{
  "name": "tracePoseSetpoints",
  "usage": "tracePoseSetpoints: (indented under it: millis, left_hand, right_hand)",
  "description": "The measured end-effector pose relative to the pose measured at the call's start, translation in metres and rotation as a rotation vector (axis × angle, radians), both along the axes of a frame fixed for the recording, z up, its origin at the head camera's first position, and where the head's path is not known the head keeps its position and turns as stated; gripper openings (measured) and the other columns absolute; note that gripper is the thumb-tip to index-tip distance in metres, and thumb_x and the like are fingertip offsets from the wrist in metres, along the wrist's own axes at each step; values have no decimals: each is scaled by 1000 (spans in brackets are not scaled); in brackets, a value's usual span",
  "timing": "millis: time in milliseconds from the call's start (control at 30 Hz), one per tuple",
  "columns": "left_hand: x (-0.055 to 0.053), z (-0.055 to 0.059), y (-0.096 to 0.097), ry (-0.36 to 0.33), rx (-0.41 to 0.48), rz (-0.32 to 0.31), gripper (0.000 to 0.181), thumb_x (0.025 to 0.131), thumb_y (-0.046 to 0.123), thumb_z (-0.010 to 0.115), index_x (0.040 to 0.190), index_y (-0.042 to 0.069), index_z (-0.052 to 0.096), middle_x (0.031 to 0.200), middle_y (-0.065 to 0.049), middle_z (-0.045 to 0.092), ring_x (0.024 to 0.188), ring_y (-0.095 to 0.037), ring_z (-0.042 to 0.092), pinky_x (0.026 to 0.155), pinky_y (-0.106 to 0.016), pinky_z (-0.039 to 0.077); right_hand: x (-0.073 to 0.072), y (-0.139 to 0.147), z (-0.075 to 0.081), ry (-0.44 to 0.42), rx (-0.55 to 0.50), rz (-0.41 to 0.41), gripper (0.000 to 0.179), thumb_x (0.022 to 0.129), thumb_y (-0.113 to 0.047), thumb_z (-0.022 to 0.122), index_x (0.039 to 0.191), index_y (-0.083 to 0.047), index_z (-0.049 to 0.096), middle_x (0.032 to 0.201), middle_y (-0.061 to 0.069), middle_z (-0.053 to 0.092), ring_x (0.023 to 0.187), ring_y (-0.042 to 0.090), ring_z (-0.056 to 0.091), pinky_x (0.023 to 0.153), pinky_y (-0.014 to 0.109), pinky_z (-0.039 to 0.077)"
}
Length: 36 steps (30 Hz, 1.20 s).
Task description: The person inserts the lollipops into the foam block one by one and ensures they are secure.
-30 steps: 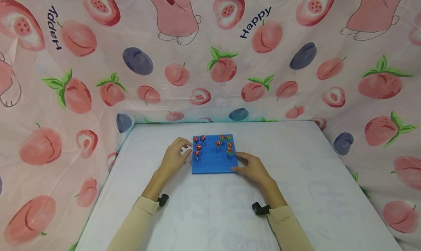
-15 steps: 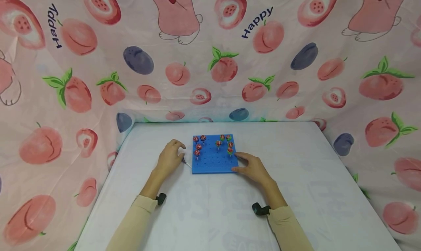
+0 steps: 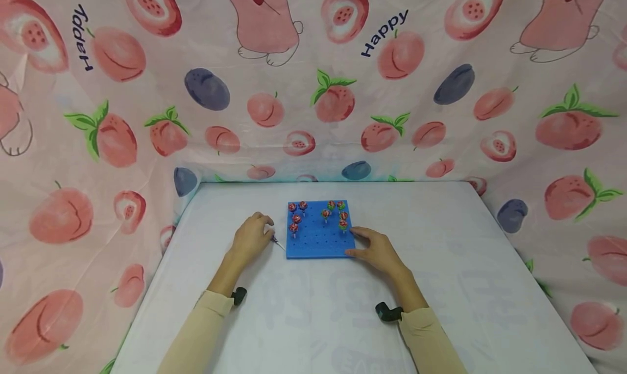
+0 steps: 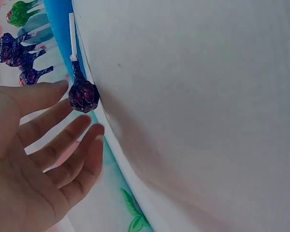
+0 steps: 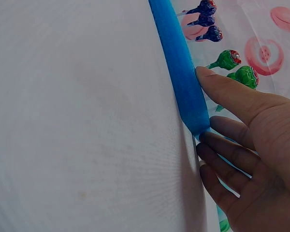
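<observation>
A blue pegboard [image 3: 315, 249] lies on the table with several wrapped lollipops standing in its holes. Purple-wrapped lollipops [image 3: 296, 219] fill part of its left side, and green-wrapped lollipops [image 3: 343, 225] stand at the right. One loose purple lollipop [image 4: 84, 96] lies left of the board, its white stick pointing toward the front left corner. My left hand [image 3: 252, 235] hovers beside that lollipop, thumb and loosely bent fingertips right at its candy head. At the board's right edge, my right hand [image 3: 376, 247] touches near the front corner with the thumb [image 5: 217, 84] and extended fingers.
The white-covered table [image 3: 313, 319] runs back to a pink fruit-print curtain [image 3: 284, 80], which also hangs along both sides. A black wrist camera [image 3: 239, 296] sits on the left wrist and another black camera [image 3: 388, 311] on the right.
My left hand has drawn back from the board's left edge, leftward and down to the loose lollipop, which now shows more beside the thumb. The right hand stays at the board's edge.
</observation>
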<state>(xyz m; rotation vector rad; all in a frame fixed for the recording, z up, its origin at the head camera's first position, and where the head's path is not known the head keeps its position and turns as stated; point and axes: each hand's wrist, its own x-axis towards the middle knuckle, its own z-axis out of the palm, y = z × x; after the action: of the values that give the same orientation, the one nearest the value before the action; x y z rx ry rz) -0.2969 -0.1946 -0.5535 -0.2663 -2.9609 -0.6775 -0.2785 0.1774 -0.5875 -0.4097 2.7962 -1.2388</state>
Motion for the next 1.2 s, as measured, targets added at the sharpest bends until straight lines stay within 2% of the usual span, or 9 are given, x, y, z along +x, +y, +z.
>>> tracePoseSetpoints:
  millis: [200, 367, 700, 967, 1200]
  left_hand:
    - [1, -1, 2, -63, -1, -23, 18, 97, 17, 74, 110, 4, 75, 97, -7, 68, 86, -22, 63, 80, -44, 58]
    - [1, -2, 2, -73, 31, -29, 13, 97, 13, 74, 106, 3, 74, 92, -6, 67, 83, -21, 62, 78, -42, 57]
    - [1, 0, 1, -45, 44, -26, 12, 96, 13, 75, 104, 5, 75, 90, -5, 68, 79, -19, 61, 75, -39, 56]
    - [5, 4, 1, -32, 117, -23, 13, 96, 10, 76, 106, 3, 75, 97, -7, 68, 84, -21, 60, 77, -38, 56]
    - [6, 8, 3, 10, 128, -30, 17, 96, 9, 76, 110, 1, 74, 104, -10, 69, 87, -21, 62, 77, -39, 57]
  right_hand:
    - [0, 0, 0, 1, -4, -2, 71, 83, -40, 89, 145, -15, 63, 152, 9, 57, 148, 35, 44, 122, 54, 35]
    - [0, 1, -1, 2, -1, 0, 71, 83, -41, 89, 145, -15, 63, 152, 9, 57, 148, 35, 44, 122, 54, 35]
    - [-1, 2, -3, 11, -2, 6, 71, 83, -40, 89, 145, -15, 63, 151, 9, 58, 148, 35, 44, 122, 54, 36]
    - [-1, 2, -2, 8, -5, 7, 71, 83, -40, 89, 145, -14, 63, 151, 10, 58, 148, 35, 44, 122, 54, 36]
    - [-1, 2, -2, 3, -9, 7, 72, 84, -41, 88, 145, -14, 63, 152, 10, 57, 148, 35, 43, 122, 54, 36]
